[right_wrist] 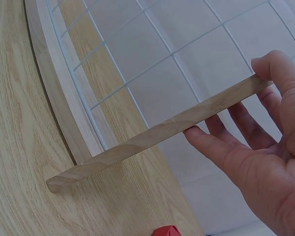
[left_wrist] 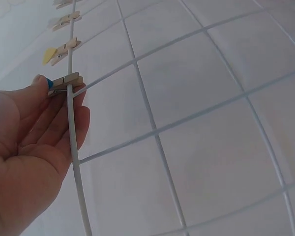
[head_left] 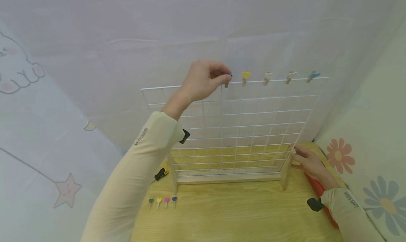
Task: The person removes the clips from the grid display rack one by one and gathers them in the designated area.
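Note:
A white wire grid (head_left: 241, 129) stands upright in a wooden base (head_left: 228, 179). At its top wire my left hand (head_left: 204, 80) pinches a small wooden clothespin (left_wrist: 68, 80) with a blue top, mostly covered by the thumb. The clothespin's jaws straddle the wire. Farther right on that wire sit several more clothespins: one with a yellow heart (head_left: 245, 74), two with whitish hearts and one with a blue heart (head_left: 314, 75). Down at the right side, my right hand (head_left: 312, 163) grips the wooden end leg (right_wrist: 152, 135) of the base, thumb on one side and fingers on the other.
Several heart clothespins lie in a row at the table's front left, among them a pink one (head_left: 166, 200) and a dark blue one (head_left: 174, 199). Left of the base is a black and yellow tool (head_left: 161, 173). A red object (head_left: 317, 189) lies under my right forearm.

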`<state>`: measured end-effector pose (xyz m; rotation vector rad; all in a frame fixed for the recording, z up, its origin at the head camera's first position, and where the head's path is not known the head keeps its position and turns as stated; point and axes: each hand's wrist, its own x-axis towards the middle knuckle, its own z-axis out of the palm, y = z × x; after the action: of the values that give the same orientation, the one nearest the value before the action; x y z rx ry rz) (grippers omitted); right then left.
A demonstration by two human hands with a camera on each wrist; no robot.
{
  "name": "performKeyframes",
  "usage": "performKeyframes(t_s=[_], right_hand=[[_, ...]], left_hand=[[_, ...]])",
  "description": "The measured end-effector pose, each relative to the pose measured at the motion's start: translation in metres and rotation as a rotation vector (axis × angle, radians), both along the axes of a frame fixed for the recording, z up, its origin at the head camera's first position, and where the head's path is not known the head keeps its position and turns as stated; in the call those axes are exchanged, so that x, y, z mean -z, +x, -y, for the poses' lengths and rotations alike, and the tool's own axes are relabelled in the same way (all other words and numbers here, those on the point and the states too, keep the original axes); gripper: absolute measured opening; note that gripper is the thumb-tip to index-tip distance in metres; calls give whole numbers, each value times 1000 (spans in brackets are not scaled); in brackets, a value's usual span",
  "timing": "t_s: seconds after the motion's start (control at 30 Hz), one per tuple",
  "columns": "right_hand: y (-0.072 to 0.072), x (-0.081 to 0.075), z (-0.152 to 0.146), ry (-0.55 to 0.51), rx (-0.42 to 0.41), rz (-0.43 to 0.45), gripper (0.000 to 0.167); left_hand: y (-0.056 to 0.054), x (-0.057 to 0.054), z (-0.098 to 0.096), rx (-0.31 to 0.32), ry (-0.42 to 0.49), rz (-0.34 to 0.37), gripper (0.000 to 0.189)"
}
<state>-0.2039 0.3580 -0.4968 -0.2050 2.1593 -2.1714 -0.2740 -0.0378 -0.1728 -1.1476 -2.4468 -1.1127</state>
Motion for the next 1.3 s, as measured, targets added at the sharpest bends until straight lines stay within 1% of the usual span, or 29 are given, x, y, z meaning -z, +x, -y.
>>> performKeyframes(t_s=[0.13,0.33,0.5,0.67,0.87,0.93,1.0,1.1,1.27,1.3], right_hand=[[1,-1,0,-39,-12,-10,39],[1,0,2,-39,-15,-14,39],[2,1,2,-42,-16,-22,40],[1,0,2,-27,-12,-20,47],[-1,0,0,24,11,3,59],[-1,1,0,47,19,12,63],[-2,1,0,60,26,15,66],[-2,2,-1,61,24,18,67],[-3,2,-1,32,15,15,62],[-2,2,-1,27,18,15,62]], left_hand=[[0,1,-2,-22,20,-13,10],[1,3,-4,-54,42,-36,10],[0,3,-4,-70,56,-37,9],[-1,3,-3,-75,83,-37,11],[-3,1,1,-85,168,-38,10],[-2,-1,3,-72,185,-46,11],[-1,-1,5,-47,211,-41,11],[4,-2,10,3,266,-9,11],[12,-6,17,78,354,63,13],[13,-6,18,96,365,60,13]])
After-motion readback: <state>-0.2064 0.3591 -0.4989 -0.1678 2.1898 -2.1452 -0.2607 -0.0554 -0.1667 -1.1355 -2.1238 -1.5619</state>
